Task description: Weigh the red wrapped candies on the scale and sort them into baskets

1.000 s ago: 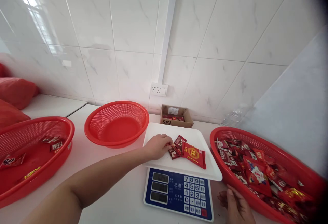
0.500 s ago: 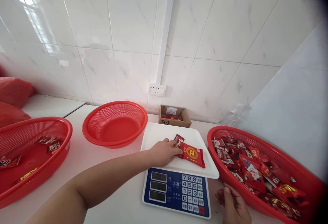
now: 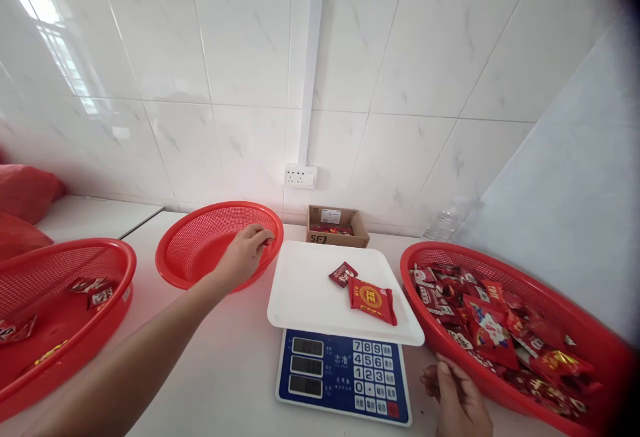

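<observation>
My left hand (image 3: 246,255) hangs over the right part of a red round basket (image 3: 173,250), its fingers curled together; whatever they hold, if anything, is hidden. On the white pan (image 3: 305,290) of a blue scale (image 3: 343,377) lie a small dark red packet (image 3: 343,274) and a larger bright red packet (image 3: 373,300), close together. Beside the scale's right edge, my right hand (image 3: 457,397) rests near the table with its fingers loosely bent and apart, holding nothing. A red basket full of packets (image 3: 490,330) stands just beyond it.
Another red basket (image 3: 125,290) with a few packets is at the left. Behind the pan stands a small cardboard box (image 3: 337,237) by the wall socket (image 3: 301,176). A clear plastic container (image 3: 444,222) sits at the back right, red bags (image 3: 27,194) at the far left.
My left hand has left the packets on the pan and moved left over the round basket. The small dark packet now lies uncovered. My right hand has hardly moved.
</observation>
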Available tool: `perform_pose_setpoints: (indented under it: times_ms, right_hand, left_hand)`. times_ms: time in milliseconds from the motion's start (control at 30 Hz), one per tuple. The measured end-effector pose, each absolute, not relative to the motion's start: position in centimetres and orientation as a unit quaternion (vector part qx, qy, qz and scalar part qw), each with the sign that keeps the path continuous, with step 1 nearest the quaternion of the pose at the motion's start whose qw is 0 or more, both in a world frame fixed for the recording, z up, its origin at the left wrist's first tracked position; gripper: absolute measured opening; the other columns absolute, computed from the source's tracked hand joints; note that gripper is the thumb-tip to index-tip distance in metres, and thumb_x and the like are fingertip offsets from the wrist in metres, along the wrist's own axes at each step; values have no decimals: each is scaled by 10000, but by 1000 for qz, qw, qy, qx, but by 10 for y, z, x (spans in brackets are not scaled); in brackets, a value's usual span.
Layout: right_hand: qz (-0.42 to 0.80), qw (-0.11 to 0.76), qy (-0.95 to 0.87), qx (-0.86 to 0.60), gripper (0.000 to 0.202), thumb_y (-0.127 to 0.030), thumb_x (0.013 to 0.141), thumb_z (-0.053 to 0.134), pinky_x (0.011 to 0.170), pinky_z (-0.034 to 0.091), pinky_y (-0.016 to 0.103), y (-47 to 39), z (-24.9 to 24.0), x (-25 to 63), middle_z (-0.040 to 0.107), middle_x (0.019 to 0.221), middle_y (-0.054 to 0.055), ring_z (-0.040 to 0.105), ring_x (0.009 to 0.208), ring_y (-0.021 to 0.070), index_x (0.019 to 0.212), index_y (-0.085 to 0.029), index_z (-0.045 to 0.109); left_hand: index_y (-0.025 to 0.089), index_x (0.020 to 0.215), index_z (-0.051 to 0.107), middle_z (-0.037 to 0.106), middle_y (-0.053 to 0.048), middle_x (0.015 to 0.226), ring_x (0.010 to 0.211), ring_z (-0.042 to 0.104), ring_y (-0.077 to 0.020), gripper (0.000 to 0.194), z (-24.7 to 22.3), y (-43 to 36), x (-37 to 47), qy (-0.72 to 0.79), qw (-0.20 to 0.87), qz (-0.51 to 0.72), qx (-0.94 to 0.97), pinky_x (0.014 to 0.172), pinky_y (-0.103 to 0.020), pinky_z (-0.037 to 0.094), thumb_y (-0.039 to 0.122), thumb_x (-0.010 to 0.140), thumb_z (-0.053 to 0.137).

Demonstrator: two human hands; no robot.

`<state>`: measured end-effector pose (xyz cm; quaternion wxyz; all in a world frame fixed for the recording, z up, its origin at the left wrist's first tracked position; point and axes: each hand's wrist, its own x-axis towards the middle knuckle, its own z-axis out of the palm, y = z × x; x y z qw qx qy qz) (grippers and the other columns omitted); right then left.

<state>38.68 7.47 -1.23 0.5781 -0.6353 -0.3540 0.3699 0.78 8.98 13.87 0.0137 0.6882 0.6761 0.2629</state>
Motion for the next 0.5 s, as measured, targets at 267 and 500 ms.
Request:
perform_pose_setpoints:
  times_ms: [267, 500]
  right_hand:
    - [368, 588, -355, -627, 637, -693, 596, 625, 636, 499, 328, 76, -10, 384, 603, 700, 2, 569, 660, 177, 970, -179, 582]
    - [367, 588, -356, -626, 662, -711, 569, 632, 635, 505, 328, 76, -11, 386, 614, 699, 5, 578, 659, 179, 955, -175, 582]
  left_hand:
    - [193, 1320, 439, 295, -189, 1490, 1381, 150, -444, 444, 130, 104, 8, 737, 51, 144, 658, 990, -729, 153, 335, 904, 378]
    - [348, 1432, 263, 160, -84, 1565, 1420, 119, -331, 770, 112, 135, 133, 540, 163, 87, 821, 1081, -547, 228, 713, 776, 436]
